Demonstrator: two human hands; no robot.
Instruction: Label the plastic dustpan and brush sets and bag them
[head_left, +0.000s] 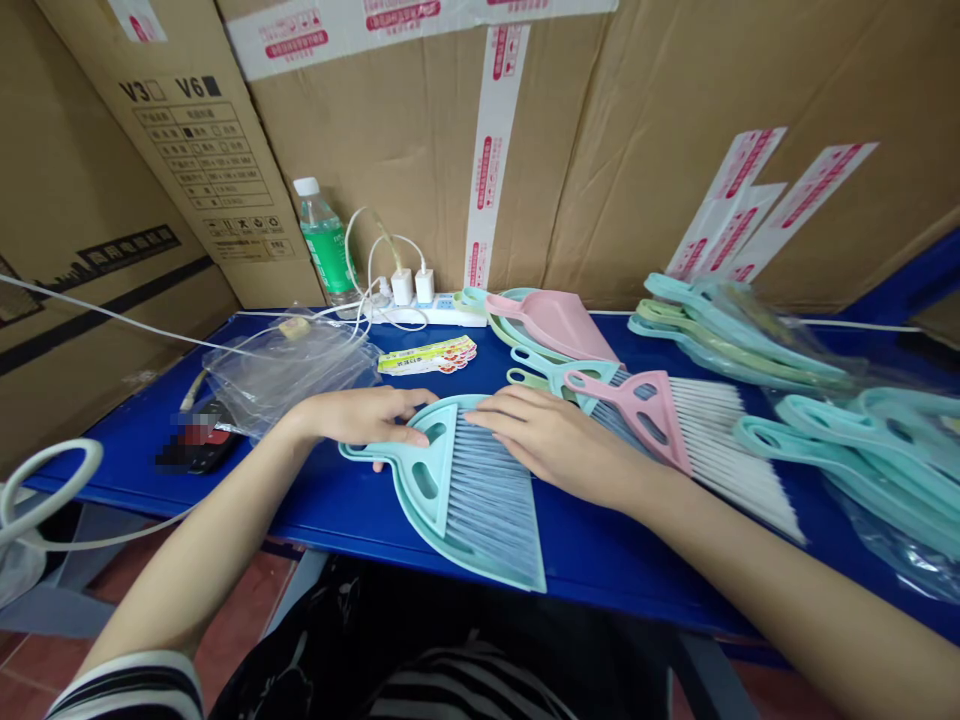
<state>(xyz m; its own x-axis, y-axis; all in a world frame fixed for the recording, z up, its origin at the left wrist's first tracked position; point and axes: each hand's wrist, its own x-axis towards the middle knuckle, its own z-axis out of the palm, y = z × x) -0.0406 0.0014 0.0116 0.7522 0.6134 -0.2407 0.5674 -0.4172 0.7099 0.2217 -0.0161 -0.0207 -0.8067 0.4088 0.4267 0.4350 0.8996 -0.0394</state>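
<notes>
A mint-green dustpan (416, 508) lies on the blue table in front of me, its wide edge to the right. A matching hand brush (491, 495) with grey-blue bristles rests inside it. My left hand (367, 418) grips the set near the handles, thumb on top of the brush and a fingertip showing underneath. Fingers extended, my right hand (551, 440) lies over the upper bristles and the dustpan's far edge; the undersides of its fingers are hidden. Just beyond it are a pink hand brush (667, 420) with white bristles and a mint brush (562, 375).
Stacked dustpans, a pink one (559, 320) on top, lie at the back. Bagged mint sets (862, 440) fill the right side. Clear plastic bags (292, 365), card labels (427, 355), a power strip (442, 312) and a bottle (328, 245) stand before cardboard boxes (420, 130).
</notes>
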